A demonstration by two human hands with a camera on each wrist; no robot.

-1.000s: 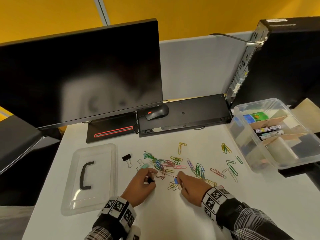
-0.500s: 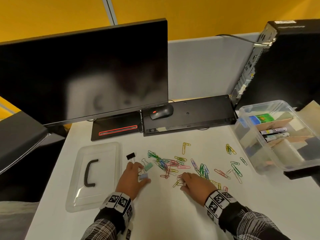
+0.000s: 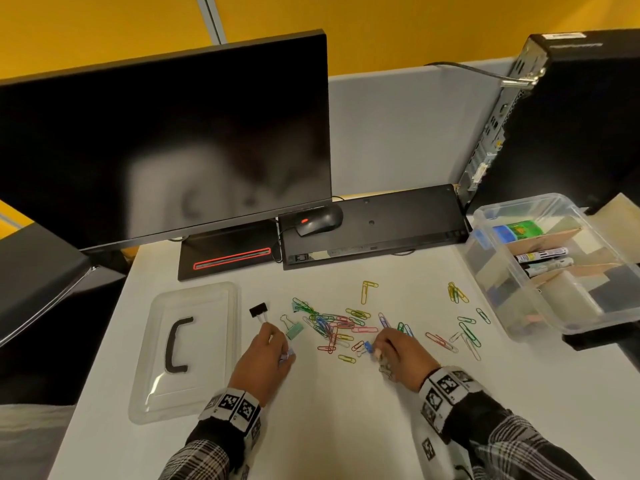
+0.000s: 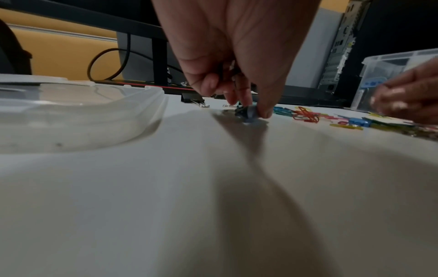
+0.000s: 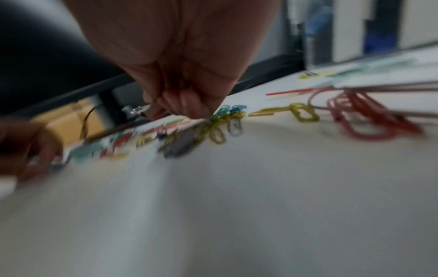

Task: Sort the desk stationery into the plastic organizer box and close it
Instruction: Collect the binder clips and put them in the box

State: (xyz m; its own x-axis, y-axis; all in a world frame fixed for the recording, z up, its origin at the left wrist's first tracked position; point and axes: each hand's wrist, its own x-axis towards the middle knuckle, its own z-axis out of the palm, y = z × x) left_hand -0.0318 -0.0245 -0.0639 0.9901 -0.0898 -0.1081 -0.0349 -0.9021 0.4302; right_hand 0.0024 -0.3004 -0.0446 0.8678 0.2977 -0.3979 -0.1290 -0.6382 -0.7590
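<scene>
Coloured paper clips [image 3: 341, 327] lie scattered mid-desk. My left hand [image 3: 277, 351] pinches a pale blue binder clip [image 3: 290, 353] against the desk, the same clip [image 4: 250, 113] sitting under my thumb in the left wrist view, with more dark clips tucked in the palm. A black binder clip [image 3: 258, 311] and a green binder clip [image 3: 294, 330] lie just beyond it. My right hand [image 3: 379, 353] has curled fingers beside a blue binder clip [image 3: 368, 347]. In the blurred right wrist view a silver clip handle [image 5: 133, 110] sticks out of that hand. The open organizer box [image 3: 512, 308] stands at the right.
The clear lid [image 3: 207, 344] with its black handle lies upside down at the left. A monitor [image 3: 166, 140], a mouse [image 3: 318, 220], a black keyboard [image 3: 398, 220] and a computer tower [image 3: 571, 116] line the back. Markers [image 3: 542, 254] and cardboard dividers fill the box.
My left hand shifted a little left and took the pale blue binder clip in a pinch. My right hand stayed by the blue binder clip among the paper clips.
</scene>
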